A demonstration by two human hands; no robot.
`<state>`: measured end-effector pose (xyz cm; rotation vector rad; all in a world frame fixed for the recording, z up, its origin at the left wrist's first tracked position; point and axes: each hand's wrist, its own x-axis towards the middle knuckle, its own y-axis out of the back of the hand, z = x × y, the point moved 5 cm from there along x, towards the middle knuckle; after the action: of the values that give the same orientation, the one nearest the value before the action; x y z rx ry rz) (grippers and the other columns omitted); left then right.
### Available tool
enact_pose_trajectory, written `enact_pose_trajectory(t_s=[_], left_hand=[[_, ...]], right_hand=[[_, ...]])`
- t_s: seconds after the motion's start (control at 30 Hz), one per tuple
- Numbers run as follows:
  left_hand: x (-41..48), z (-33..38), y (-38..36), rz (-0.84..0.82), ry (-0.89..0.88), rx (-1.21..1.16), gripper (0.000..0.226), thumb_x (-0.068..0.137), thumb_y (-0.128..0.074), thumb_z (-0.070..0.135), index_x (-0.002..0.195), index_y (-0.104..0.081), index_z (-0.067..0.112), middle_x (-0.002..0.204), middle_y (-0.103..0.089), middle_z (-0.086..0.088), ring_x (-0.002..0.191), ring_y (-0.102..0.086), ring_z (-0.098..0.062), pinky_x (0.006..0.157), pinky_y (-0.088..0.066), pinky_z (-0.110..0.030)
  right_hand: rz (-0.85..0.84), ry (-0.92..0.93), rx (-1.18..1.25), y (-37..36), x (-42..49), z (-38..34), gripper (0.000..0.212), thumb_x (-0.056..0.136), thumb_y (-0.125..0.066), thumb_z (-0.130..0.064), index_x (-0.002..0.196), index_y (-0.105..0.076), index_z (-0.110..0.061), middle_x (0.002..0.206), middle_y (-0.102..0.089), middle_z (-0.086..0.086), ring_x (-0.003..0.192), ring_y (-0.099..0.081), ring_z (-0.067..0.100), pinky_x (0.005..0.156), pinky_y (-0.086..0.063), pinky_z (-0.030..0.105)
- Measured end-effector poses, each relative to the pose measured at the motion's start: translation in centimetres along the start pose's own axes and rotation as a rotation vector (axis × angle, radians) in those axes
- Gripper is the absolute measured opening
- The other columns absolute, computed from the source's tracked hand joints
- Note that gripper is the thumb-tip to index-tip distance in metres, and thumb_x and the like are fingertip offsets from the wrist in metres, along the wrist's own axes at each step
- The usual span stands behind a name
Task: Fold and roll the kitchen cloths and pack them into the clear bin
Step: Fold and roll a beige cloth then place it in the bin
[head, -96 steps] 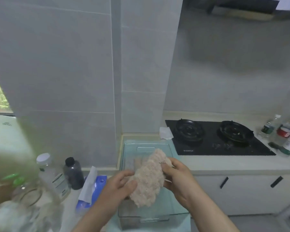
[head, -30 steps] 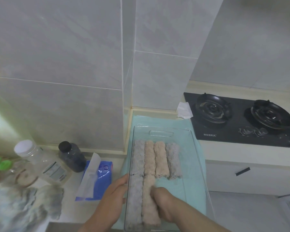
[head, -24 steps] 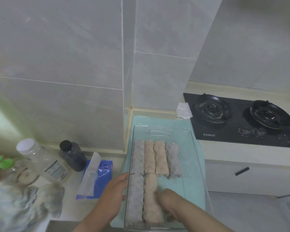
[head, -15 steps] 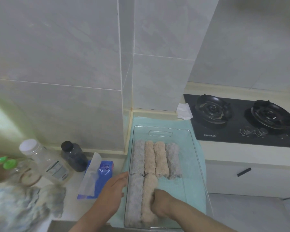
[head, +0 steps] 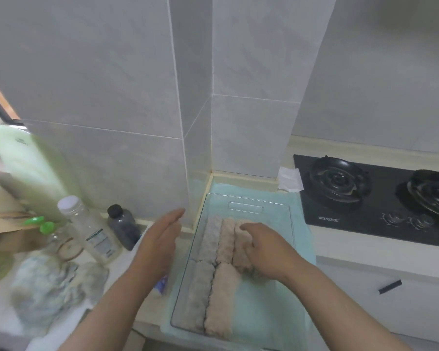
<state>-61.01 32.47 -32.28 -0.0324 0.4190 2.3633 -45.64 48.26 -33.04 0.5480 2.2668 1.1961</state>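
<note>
Clear bin (head: 248,198) at centre, long side running away from the person, on a teal mat (head: 303,224) on the counter.

Inside the bin: rolled cloths (head: 219,249) lying lengthwise, packed against its left wall in two rows.
- Near row: grey roll (head: 199,297) by the wall, beige roll (head: 219,307) touching its right side.
- Far row: a grey roll by the wall, then two beige ones side by side. Anything further right is hidden under the hand.
- The right part of the bin floor is bare, with the mat showing through it.

Right hand (head: 266,249): inside the bin, palm down on the right end of the far row. The fingers are loosely bent and rest on top of the rolls; they are not wrapped round any of them.

Left hand (head: 160,241): outside the bin, just beside its left wall, raised above the counter. It is flat, with the fingers straight and together, and holds nothing.

Left of the bin:
- dark bottle (head: 123,226)
- clear bottle with a white cap (head: 89,231)
- blue packet (head: 162,285), mostly hidden behind the left forearm
- further left, a blurred grey-green heap (head: 51,282), probably loose cloths not yet rolled; the view is too soft to be sure.

Right of the bin:
- black gas hob (head: 377,198) with two burners
- white tissue (head: 289,179) between the bin's far right corner and the hob.
</note>
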Motion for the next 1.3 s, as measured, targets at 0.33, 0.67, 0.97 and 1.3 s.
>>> enact_pose_trajectory(t_s=[0.33,0.67,0.97,1.3], left_hand=[[-8.5,7.5,-2.6,0.406,-0.200,0.063,0.039,0.088,-0.035,0.032,0.121,-0.056,0.035,0.125,-0.056,0.013,0.125,-0.049,-0.014,0.112,-0.034,-0.039],[-25.4,9.4,-4.9,0.724,-0.145,0.066,0.040,0.087,-0.055,0.032,0.127,-0.054,0.033,0.126,-0.056,0.015,0.109,-0.053,0.008,0.093,-0.037,-0.014],[-46.4,6.3,1.7,1.106,0.009,0.153,0.054,0.077,-0.058,0.038,0.130,-0.050,0.039,0.130,-0.050,0.020,0.126,-0.047,-0.006,0.102,-0.037,-0.027],[-80.3,-3.4,7.9,1.625,0.231,0.047,0.055,0.054,-0.056,0.062,0.108,-0.054,0.047,0.125,-0.055,0.019,0.119,-0.049,0.003,0.103,-0.038,-0.028]], right_hand=[[0.172,0.281,0.340,9.2,-4.7,2.2,0.030,0.095,-0.051,-0.023,0.123,-0.058,-0.030,0.124,-0.056,-0.015,0.113,-0.051,0.004,0.099,-0.039,0.024],[0.009,0.604,0.330,10.4,-13.3,-0.9,0.031,0.092,-0.053,-0.025,0.122,-0.060,-0.031,0.118,-0.059,-0.016,0.111,-0.053,0.004,0.094,-0.041,0.025],[-0.255,0.987,0.288,1.5,-26.0,-14.4,0.036,0.091,-0.055,-0.026,0.126,-0.055,-0.034,0.126,-0.053,-0.016,0.117,-0.050,0.005,0.101,-0.039,0.027],[-0.561,1.338,0.181,-15.5,-48.2,-31.4,0.039,0.092,-0.056,-0.023,0.130,-0.052,-0.030,0.129,-0.054,-0.013,0.119,-0.051,0.009,0.099,-0.038,0.026]])
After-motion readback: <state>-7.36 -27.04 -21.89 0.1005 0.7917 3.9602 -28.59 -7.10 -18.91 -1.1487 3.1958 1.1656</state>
